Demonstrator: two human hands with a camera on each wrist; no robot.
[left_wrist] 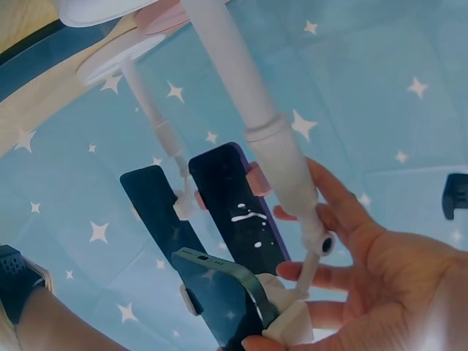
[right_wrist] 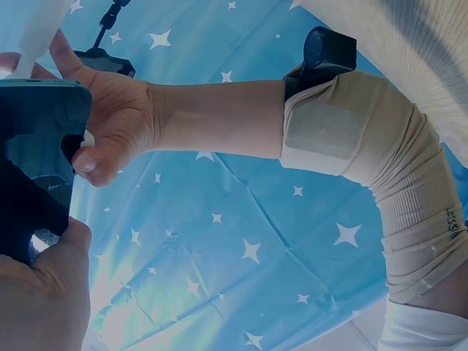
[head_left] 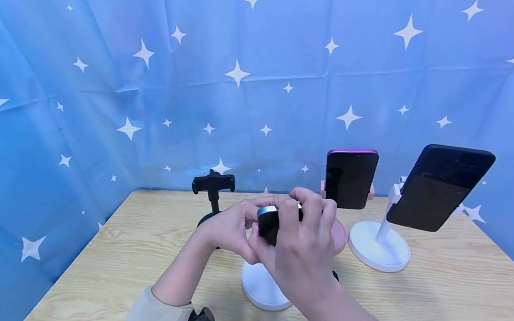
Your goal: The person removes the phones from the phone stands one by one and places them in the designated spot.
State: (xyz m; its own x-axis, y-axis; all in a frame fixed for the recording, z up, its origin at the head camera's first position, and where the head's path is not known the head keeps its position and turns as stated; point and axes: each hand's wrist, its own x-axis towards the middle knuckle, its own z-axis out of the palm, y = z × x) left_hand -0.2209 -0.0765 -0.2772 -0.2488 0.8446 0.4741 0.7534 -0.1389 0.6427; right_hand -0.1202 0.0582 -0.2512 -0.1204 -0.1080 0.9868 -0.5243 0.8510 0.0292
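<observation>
The phone (head_left: pixel 268 228) at centre is grasped by the right hand (head_left: pixel 306 251), its white stand (head_left: pixel 264 289) by the left hand (head_left: pixel 230 230). Two other phones (head_left: pixel 350 181) are already mounted at right; the black stand (head_left: pixel 214 183) is left unfilled.

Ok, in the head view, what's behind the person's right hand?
Behind the right hand, the right side of a round pink base shows, with a magenta-edged black phone above it. The base's left part is covered and cannot be seen.
</observation>
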